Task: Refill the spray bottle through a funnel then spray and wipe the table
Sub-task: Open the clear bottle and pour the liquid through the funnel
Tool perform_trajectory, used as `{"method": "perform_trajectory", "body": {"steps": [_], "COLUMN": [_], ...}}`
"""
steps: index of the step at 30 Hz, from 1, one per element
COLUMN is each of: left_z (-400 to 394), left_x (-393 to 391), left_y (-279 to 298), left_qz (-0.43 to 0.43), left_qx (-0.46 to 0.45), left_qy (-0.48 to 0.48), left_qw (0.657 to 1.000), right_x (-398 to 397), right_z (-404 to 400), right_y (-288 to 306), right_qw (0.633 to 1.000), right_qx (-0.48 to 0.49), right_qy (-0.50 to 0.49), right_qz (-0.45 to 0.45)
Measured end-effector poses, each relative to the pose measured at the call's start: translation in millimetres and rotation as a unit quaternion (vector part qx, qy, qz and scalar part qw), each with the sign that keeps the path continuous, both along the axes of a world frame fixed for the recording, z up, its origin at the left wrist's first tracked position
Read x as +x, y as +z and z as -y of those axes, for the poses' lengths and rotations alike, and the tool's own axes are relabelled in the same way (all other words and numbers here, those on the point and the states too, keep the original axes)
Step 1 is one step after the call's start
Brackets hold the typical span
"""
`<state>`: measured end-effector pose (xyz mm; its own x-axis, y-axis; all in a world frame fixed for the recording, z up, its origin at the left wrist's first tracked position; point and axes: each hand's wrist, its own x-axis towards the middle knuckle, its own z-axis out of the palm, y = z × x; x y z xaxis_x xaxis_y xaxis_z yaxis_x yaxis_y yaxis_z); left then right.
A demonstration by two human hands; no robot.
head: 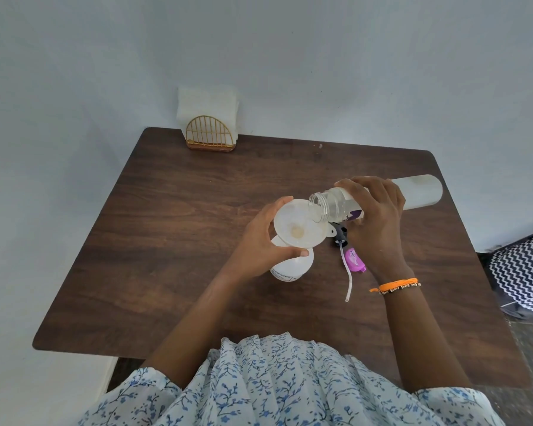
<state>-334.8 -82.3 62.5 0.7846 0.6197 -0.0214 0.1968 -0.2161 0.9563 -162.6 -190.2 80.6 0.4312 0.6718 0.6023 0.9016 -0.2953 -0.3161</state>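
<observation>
2 bottles, 1 funnel (pixel 299 224) | left grip (pixel 260 241) pinching funnel | right grip (pixel 374 216) clasping tilted refill bottle (pixel 413 195)

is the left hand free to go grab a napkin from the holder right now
Probably not. The left hand grips the funnel on the spray bottle while the right hand pours. The path across the table to the napkin holder looks open.

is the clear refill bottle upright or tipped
Tipped: the right hand holds the refill bottle nearly flat, open mouth over the funnel.
</observation>
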Motion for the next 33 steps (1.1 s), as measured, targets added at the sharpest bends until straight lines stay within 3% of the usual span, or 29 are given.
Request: {"method": "perform_trajectory", "body": {"steps": [33], "left_z": [0.2], "left_x": [-0.4], "left_y": [0.3], "left_qz": [-0.006], "left_qx": [-0.002], "left_qy": [-0.001], "left_qw": [1.000], "right_x": [2.0], "right_z": [0.3], "right_y": [-2.6], "right_qw": [1.000], "right_qx": [0.007], "right_qy": [0.006], "right_qz": [0.010]}}
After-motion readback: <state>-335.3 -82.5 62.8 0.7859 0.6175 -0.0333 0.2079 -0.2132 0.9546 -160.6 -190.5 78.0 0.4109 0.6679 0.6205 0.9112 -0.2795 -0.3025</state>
